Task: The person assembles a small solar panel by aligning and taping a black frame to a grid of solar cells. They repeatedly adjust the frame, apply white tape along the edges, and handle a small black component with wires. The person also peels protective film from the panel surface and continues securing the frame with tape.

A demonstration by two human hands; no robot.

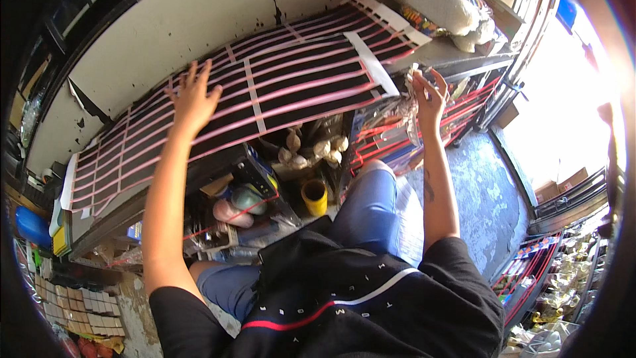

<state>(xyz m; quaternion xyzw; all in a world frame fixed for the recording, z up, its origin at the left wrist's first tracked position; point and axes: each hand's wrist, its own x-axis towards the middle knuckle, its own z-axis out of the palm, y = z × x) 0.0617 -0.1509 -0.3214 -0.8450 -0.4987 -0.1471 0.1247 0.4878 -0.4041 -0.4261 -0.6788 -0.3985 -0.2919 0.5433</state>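
My left hand (pixel 195 101) rests on a long black sheet with pink stripes (pixel 228 96), its fingers spread out. The sheet has pale crossbars and a white strip along its right end. Another striped sheet (pixel 377 16) of the same look shows under and behind it, toward the wall. Beyond the sheet's right end, my right hand (pixel 430 96) is raised with its fingers bent. It seems to hold a crumpled whitish strip (pixel 412 116) that hangs down beside the hand; just how the fingertips grip it is too small to make out.
Wrapped bundles (pixel 437 10) lie on the bench's far right end. Below the bench are a yellow cylinder (pixel 314 197), pink and grey-green round objects (pixel 233 213) and a rack with red cords (pixel 397 139). Stacked small boxes (pixel 76 305) are at lower left; a bright doorway opens at right.
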